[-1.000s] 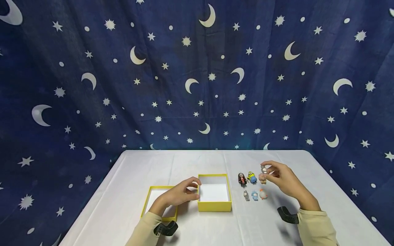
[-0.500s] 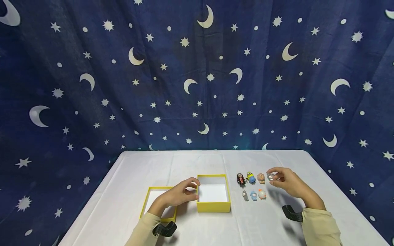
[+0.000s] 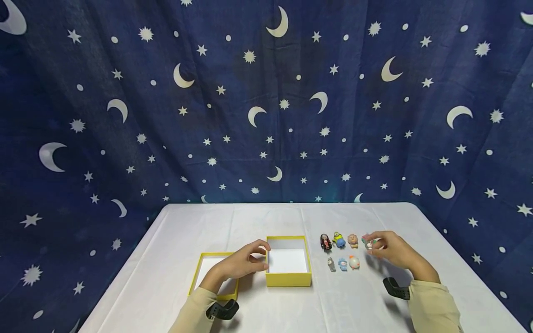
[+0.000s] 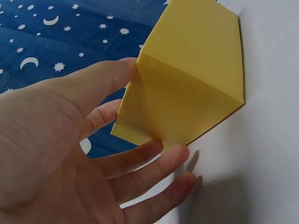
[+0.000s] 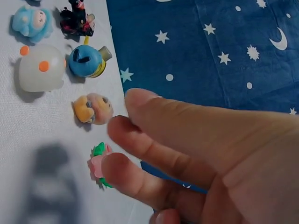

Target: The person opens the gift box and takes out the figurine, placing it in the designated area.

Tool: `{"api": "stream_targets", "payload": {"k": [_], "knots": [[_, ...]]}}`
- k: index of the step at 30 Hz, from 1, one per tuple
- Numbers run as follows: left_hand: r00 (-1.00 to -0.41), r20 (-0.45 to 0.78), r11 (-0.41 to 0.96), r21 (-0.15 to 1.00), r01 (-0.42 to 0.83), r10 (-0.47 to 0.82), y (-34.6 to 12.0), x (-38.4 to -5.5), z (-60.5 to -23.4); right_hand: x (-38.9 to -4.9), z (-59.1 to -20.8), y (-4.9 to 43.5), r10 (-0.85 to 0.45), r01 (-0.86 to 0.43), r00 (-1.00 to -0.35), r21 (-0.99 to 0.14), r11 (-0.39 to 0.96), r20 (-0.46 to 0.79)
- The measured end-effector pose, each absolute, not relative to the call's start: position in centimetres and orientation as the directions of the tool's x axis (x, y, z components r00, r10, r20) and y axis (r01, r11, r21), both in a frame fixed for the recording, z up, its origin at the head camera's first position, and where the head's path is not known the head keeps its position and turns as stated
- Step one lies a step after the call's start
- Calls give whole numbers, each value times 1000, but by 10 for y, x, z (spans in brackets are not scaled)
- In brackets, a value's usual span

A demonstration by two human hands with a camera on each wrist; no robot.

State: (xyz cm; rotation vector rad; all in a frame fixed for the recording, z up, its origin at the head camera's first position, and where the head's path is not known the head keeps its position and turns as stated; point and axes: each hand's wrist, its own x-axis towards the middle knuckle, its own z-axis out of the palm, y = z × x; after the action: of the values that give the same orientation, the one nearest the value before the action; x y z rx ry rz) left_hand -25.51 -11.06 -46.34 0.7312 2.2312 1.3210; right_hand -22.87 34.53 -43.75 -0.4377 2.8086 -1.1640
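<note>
My left hand (image 3: 243, 263) holds the left wall of an open yellow box (image 3: 288, 280) with a white inside. In the left wrist view, thumb and index finger lie at the box's rim, the other fingers by its outer yellow wall (image 4: 182, 93). Over on the right, my right hand (image 3: 391, 249) hovers just beside a small pink-and-green figurine (image 5: 97, 163), which lies on the table partly behind a finger. In the right wrist view no toy shows between thumb and index finger. Beside it lie a lion-like figurine (image 3: 353, 240), a Minion figurine (image 3: 339, 240) and a black-clad doll figurine (image 3: 325, 242).
A yellow-edged lid (image 3: 201, 273) lies left of the box, partly under my left forearm. In a nearer row sit a grey figurine (image 3: 331, 264), a light-blue one (image 3: 343, 264) and a round white-and-orange one (image 3: 354, 262). A blue moon-and-star curtain (image 3: 266, 115) hangs behind the white table (image 3: 200, 222).
My right hand has moved right and slightly nearer, from above the lion-like figurine to the end of the back row. Its pinch looks loosened. The left hand still holds the box.
</note>
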Motion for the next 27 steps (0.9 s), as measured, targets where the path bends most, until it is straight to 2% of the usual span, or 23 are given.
{"api": "stream_targets", "payload": {"k": [10,27], "knots": [[-764,-103,413,883,225,637,-110,-256,-461,-231,-441,347,-360,-229,-933,-739,633,-19],[-766,-112,420,880,219,633,-109,-254,-460,-232,-447,339,-253,-71,-953,-693,717,-164]]}}
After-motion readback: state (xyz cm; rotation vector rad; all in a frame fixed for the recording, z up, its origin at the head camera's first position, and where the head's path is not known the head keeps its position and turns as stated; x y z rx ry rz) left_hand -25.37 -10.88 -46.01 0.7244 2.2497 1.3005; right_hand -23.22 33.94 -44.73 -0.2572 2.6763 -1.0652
